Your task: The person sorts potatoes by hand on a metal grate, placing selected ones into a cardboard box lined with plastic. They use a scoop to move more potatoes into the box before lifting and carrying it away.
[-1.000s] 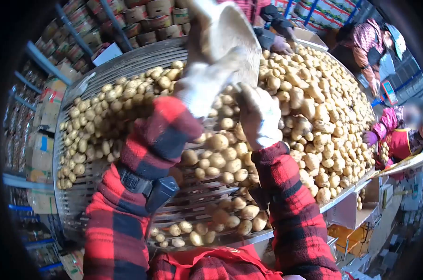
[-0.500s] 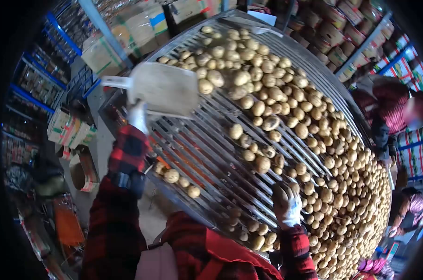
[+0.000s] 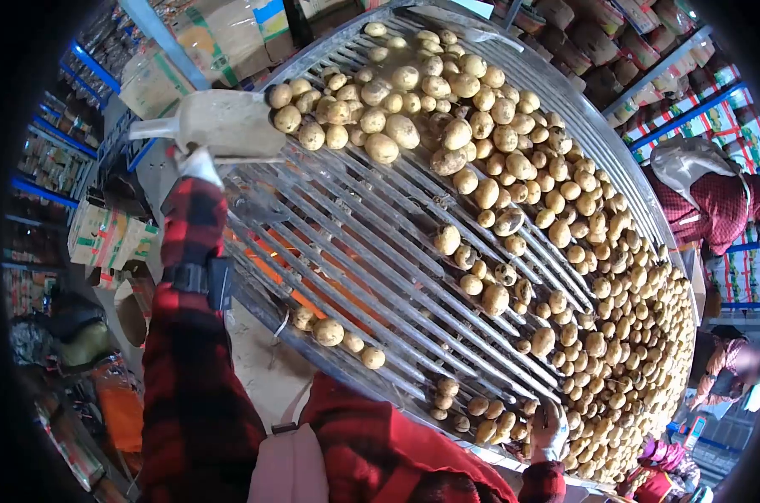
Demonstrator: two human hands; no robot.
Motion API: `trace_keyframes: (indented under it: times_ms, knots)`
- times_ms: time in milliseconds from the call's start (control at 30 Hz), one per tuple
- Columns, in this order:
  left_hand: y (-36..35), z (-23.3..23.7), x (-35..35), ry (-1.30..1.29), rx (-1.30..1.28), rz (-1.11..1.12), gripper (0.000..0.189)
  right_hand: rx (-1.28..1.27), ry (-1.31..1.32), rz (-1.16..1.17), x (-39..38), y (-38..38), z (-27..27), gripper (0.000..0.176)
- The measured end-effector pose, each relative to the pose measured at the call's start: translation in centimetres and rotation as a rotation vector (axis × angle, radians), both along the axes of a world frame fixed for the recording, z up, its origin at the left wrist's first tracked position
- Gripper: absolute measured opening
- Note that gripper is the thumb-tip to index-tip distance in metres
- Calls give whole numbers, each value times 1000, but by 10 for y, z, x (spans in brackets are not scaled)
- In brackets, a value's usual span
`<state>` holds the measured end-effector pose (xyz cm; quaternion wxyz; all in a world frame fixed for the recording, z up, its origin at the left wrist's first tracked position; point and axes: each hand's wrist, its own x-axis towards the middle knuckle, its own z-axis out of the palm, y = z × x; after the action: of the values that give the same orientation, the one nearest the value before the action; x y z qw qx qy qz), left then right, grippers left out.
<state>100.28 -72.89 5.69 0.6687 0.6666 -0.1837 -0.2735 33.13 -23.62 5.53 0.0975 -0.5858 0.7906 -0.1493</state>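
My left hand [image 3: 198, 165], in a white glove at the upper left of the frame, is closed on the near edge of the scoop [image 3: 229, 124], just beside its handle; most of my fingers are hidden from me. The scoop lies over the corner of the slatted table [image 3: 372, 243], its handle pointing to the left edge and its wide mouth right up against the potatoes [image 3: 623, 369]. These run in a band from the top centre down to a dense spread at the lower right, with a few strays along the near rim. My right hand [image 3: 549, 432], gloved and soiled, is down among potatoes at the lower right; I cannot tell how far its fingers are bent or whether they hold one. Something orange [image 3: 313, 293] shows through the slats left of centre. A person in a checked top [image 3: 715, 210] is at the right edge.
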Motion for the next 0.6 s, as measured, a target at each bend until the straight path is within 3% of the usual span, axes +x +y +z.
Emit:
trace_keyframes:
  times_ms: [67, 133, 200, 300, 333, 400, 467, 500, 533, 600]
  knots:
    - [-38, -32, -2, 308, -30, -254, 42, -12, 13, -38, 5, 19, 1, 25]
    - [-57, -45, -30, 303, -48, -335, 42, -59, 104, -61, 0, 51, -7, 28]
    - [-76, -56, -56, 302, 26, -440, 42, 17, 12, -245, 1, 91, -18, 39]
    - [-130, -151, -50, 294, 171, -644, 42, 118, 183, -271, 36, 106, -1, 56]
    - [-108, -141, -89, 396, 99, -751, 40, 133, 172, -316, 47, 109, -4, 62]
    - [-46, -69, -169, 446, -18, -803, 39, 111, 295, -325, 57, 121, -29, 65]
    - [-63, -101, -169, 478, 172, -720, 40, 40, 371, -390, 61, 126, -57, 71]
    - [-40, -75, -198, 566, 101, -898, 40, 39, 348, -403, 65, 121, -55, 72]
    - [-23, -65, -220, 488, 47, -940, 40, 37, 327, -415, 66, 113, -51, 73]
    - [-11, -82, -245, 539, 43, -1100, 39, 10, 303, -383, 65, 110, -51, 71]
